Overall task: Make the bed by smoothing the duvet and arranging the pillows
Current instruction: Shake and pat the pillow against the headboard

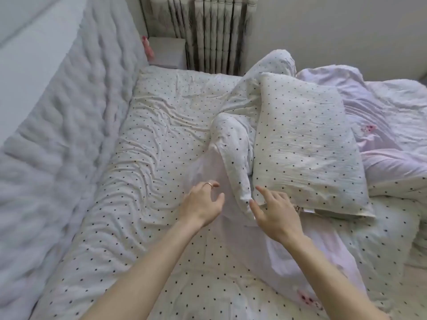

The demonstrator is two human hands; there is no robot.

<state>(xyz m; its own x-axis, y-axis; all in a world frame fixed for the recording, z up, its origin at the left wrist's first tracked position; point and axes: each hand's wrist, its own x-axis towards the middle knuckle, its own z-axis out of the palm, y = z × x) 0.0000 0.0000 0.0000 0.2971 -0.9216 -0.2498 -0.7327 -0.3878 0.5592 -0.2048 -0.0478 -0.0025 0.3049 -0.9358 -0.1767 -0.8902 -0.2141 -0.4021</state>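
A white pillow with black dots (305, 144) lies at an angle right of centre, on bunched bedding. Left of it runs a twisted ridge of dotted duvet (233, 135), its pale pink underside (208, 169) turned up beside the ridge. My left hand (201, 204), wearing a ring, hovers open over that pink part, fingers spread. My right hand (275, 215) is open too, with fingertips touching the pillow's near left corner and the end of the ridge. The dotted sheet (150, 139) on the left is wrinkled.
A padded grey headboard (57, 125) runs along the left side. A small grey bedside table (168, 51) and a curtain (215, 31) stand beyond the bed's far edge. More crumpled pink duvet (388, 125) is heaped at the right.
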